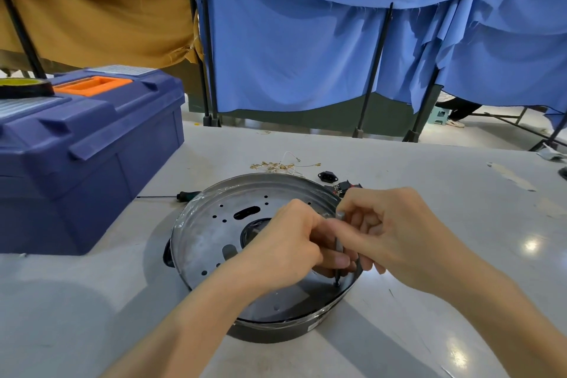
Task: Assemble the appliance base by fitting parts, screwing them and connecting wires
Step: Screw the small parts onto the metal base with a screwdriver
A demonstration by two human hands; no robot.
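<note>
The round metal appliance base (214,233) lies open side up on the white table, its floor pierced with holes and slots. A thin grey screwdriver (338,247) stands nearly upright inside its right part, the tip on a screw (337,284) near the wall. My right hand (399,233) grips the top of the screwdriver. My left hand (294,242) has its fingers curled round the lower shaft. A bundle of white wires with brass terminals (276,166) lies behind the base, beside a black socket (327,176) and black switches (343,187).
A large blue toolbox (92,156) with an orange handle fills the left of the table. A second screwdriver (181,196) lies between it and the base. Blue and tan cloth screens on black stands rise behind the table.
</note>
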